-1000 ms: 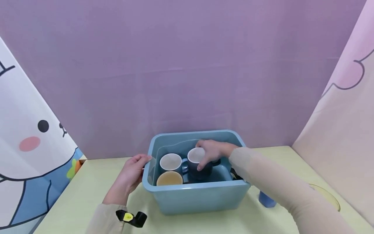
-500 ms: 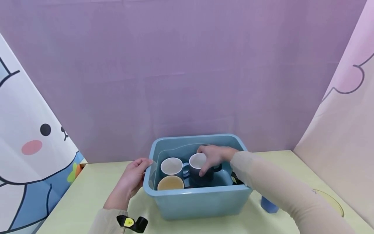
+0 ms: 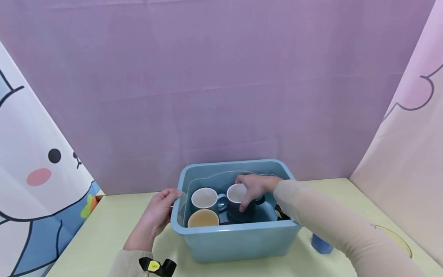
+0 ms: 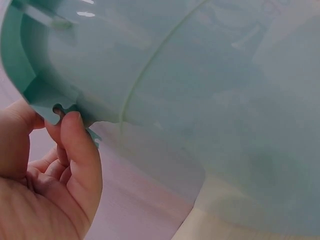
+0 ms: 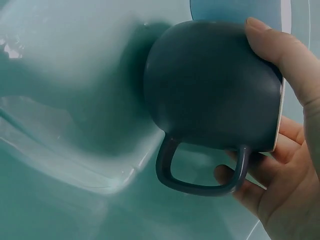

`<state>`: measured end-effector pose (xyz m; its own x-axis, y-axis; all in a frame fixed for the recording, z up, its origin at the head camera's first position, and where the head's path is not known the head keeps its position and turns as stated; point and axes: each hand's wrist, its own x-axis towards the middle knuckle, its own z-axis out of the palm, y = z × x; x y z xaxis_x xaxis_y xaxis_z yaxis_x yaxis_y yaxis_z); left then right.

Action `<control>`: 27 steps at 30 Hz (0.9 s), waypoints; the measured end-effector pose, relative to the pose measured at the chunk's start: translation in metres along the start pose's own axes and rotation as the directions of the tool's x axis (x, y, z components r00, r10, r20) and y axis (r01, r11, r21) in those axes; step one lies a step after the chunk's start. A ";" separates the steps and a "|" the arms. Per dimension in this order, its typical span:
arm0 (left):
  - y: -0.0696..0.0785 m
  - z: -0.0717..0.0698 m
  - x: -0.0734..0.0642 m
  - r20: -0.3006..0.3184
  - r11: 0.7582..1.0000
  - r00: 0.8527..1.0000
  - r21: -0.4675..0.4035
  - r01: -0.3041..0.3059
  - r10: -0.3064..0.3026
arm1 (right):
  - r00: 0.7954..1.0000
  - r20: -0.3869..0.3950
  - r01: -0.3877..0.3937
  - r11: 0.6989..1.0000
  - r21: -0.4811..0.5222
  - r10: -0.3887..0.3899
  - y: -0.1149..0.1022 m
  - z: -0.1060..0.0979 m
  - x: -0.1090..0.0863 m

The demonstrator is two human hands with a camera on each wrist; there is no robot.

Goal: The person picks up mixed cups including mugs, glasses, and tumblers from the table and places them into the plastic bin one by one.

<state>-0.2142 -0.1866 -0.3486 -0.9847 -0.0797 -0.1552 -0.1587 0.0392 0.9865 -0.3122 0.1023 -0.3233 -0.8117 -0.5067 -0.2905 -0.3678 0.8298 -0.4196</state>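
Observation:
A light blue plastic tub (image 3: 242, 242) holds several mugs. Inside it, my right hand (image 3: 256, 187) grips a dark navy mug (image 3: 238, 206) with a white interior, thumb on the near side. The right wrist view shows this dark mug (image 5: 215, 85) with its handle free and my right hand (image 5: 290, 145) around its rim end. At the tub's left rim my left hand (image 3: 160, 209) pinches the edge; in the left wrist view, the curled fingers (image 4: 82, 165) hold that edge. A blue mug (image 3: 205, 198) and a cream-lined mug (image 3: 203, 218) stand upright in the tub's left part.
The tub stands on a pale yellow-green table (image 3: 104, 231). Right of it sits a small blue object (image 3: 322, 244), partly behind the right sleeve, and a yellow round outline (image 3: 398, 240) lies farther right. A purple backdrop (image 3: 221, 96) rises behind.
The head view has tilted slightly, so the tub and hands appear a little lower and farther right. Both hands keep their holds; the navy mug has barely moved within the tub.

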 end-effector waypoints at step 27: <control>-0.003 0.001 0.002 -0.006 1.000 1.000 0.001 -0.007 0.007 | 0.999 0.041 0.001 0.998 -0.056 0.001 -0.003 0.007 0.007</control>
<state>-0.2158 -0.1864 -0.3524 -0.9852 -0.0854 -0.1484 -0.1522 0.0403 0.9875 -0.3132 0.0949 -0.3301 -0.7928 -0.5148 -0.3262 -0.3933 0.8411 -0.3714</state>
